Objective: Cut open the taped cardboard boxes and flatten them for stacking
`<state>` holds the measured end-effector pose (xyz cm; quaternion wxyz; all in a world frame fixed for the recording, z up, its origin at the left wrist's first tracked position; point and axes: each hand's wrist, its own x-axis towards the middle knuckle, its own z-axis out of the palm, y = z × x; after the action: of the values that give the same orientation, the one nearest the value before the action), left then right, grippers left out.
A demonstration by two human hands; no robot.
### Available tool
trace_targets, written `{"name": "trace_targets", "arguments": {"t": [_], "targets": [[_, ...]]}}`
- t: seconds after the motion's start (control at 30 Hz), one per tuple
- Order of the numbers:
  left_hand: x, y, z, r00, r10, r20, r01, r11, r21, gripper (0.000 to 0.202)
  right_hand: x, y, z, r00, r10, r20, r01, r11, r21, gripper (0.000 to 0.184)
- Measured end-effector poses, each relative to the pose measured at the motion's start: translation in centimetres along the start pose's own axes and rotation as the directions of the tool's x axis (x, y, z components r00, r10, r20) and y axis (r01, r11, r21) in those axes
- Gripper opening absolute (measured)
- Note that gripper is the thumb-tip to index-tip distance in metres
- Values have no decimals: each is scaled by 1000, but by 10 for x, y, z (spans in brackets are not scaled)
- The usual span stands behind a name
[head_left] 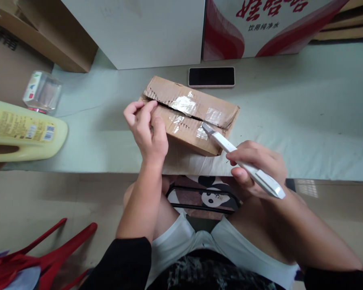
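Observation:
A brown cardboard box (pixel 193 100) lies at a slant on the pale green tabletop, its top seam split into a dark gap with clear tape on both sides. My left hand (pixel 148 131) grips the box's left end, fingertips at the seam and thumb against the near side. In my right hand (pixel 257 161) is a white utility knife (pixel 248 165), with its fingers closed around the handle. The knife's tip rests at the taped seam near the box's right end; whether it has gone into the gap I cannot tell.
Behind the box lies a smartphone (pixel 211 77), dark screen up. A white box (pixel 157 32) and a red-and-white carton (pixel 269 28) stand at the back. On the left are a yellow jug (pixel 54 137) and a clear container (pixel 46 92). The table's front edge (pixel 78 171) runs below my hands.

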<state>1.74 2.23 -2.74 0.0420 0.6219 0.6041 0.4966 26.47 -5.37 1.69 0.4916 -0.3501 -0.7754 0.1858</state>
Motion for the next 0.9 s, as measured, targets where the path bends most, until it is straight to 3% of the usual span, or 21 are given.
{"name": "trace_targets", "arguments": {"t": [0.23, 0.63, 0.9], "targets": [[0, -4, 0, 1000, 27, 15, -27, 999, -19, 34, 2, -3, 3, 1000, 14, -20, -16, 998, -58, 21], [-1, -5, 2, 997, 75, -12, -75, 997, -11, 35, -5, -2, 8, 978, 148, -148, -170, 974, -148, 39], [0, -4, 1, 998, 60, -5, -61, 998, -28, 34, -6, 10, 14, 971, 194, -143, -197, 980, -7, 31]]}}
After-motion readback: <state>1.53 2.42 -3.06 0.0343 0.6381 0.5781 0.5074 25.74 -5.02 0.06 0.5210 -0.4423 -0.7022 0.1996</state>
